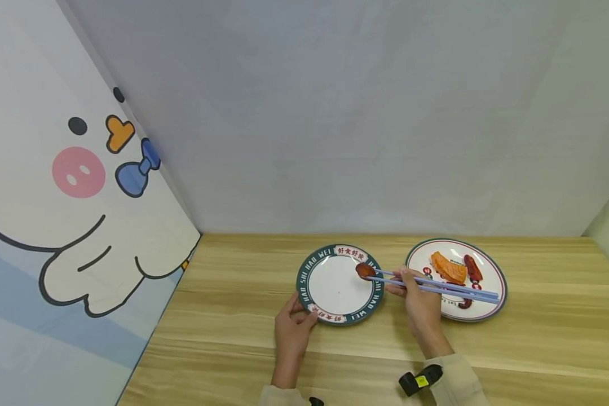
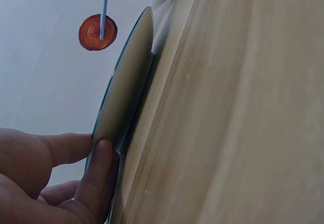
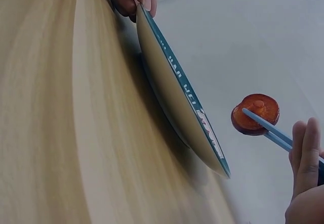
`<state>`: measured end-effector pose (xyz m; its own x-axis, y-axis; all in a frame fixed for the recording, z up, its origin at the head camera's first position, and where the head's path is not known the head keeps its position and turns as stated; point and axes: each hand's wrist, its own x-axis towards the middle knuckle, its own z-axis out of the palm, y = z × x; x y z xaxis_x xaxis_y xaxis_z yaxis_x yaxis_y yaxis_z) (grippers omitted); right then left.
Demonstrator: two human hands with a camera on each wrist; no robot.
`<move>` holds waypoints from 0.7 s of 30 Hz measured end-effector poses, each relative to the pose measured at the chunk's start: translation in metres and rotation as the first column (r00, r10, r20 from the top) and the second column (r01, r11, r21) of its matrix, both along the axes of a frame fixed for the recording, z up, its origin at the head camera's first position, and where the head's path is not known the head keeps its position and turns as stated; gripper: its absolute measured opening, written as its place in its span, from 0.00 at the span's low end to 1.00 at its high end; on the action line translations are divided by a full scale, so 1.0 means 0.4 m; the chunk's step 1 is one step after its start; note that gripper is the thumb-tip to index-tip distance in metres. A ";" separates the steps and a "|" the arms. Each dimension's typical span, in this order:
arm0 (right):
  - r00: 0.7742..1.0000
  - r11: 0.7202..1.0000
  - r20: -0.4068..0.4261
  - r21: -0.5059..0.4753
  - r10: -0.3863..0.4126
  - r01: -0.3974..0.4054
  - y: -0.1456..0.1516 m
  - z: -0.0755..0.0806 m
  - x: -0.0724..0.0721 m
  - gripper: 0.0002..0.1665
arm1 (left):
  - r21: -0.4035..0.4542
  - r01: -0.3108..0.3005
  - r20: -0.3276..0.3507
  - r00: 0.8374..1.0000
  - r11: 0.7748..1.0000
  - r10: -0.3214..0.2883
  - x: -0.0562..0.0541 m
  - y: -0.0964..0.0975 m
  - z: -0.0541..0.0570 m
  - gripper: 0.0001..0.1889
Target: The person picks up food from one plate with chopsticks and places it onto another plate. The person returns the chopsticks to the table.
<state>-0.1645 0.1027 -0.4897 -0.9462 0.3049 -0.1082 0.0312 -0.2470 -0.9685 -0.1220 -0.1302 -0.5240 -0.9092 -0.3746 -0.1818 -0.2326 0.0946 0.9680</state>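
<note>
In the head view, my left hand (image 1: 293,327) grips the near left rim of a white plate (image 1: 330,282) with a green lettered border. Its thumb lies on the rim and its fingers reach underneath, as the left wrist view shows. My right hand (image 1: 422,304) holds a pair of light blue chopsticks (image 1: 467,291). Pinched between their tips is a round red-brown piece like a mushroom cap (image 3: 255,113), with a small nub in its middle. It hangs above the plate's right side, apart from the plate's surface in both wrist views.
To the right lies a second white plate (image 1: 449,246) with a thin red and dark rim. On it are an orange salmon-like slice (image 1: 449,268), a dark red piece (image 1: 472,268) and a curved dark red piece (image 1: 465,303). A grey wall (image 1: 360,141) rises behind the wooden table (image 1: 223,316).
</note>
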 end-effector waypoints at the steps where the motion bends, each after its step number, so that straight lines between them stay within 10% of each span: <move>1: 1.000 1.000 0.003 0.004 -0.003 0.003 0.002 0.001 0.000 0.22 | 0.001 0.001 -0.002 1.000 1.000 -0.001 -0.001 0.000 0.000 0.37; 21: 0.990 0.989 -0.092 -0.112 -0.111 0.100 0.046 0.003 0.002 0.19 | -0.016 0.003 -0.001 1.000 1.000 -0.003 -0.002 0.002 0.001 0.36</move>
<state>-0.1636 0.1211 -0.4883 -0.9169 0.3954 -0.0540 -0.0943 -0.3463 -0.9334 -0.1227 -0.1295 -0.5235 -0.9103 -0.3751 -0.1750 -0.2314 0.1106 0.9666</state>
